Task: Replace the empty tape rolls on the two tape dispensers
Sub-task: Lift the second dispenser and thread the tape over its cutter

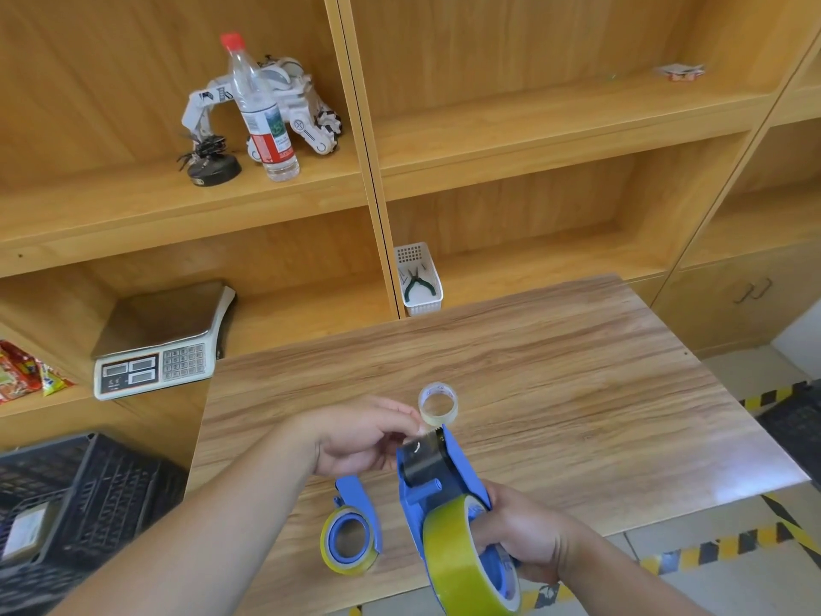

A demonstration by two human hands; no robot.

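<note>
The wooden tabletop [577,371] runs out ahead of both hands, with shelving behind it. Just above its near edge the right hand [528,531] has its grip wrapped tight round the handle end of a blue tape dispenser [437,477], fingers curled under and thumb against the side, so the tool is lifted and tilted with its cutter end pointing away. A full roll of yellowish tape [462,566] sits on that dispenser's hub, right beside the closed right grip and nearest the camera. At the far end of the tool the left hand [355,437] has thumb and forefinger pressed together in a small pinch on the clear tape end by the toothed blade, the other fingers loosely curled. Below the left grip and to the left of the right one, a second blue dispenser [355,522] lies flat on the tabletop, untouched, already carrying its own yellowish roll. Just beyond the left fingertips a small, nearly spent clear tape roll [437,404] stands on the tabletop, close to the cutter but apart from both hands
</note>
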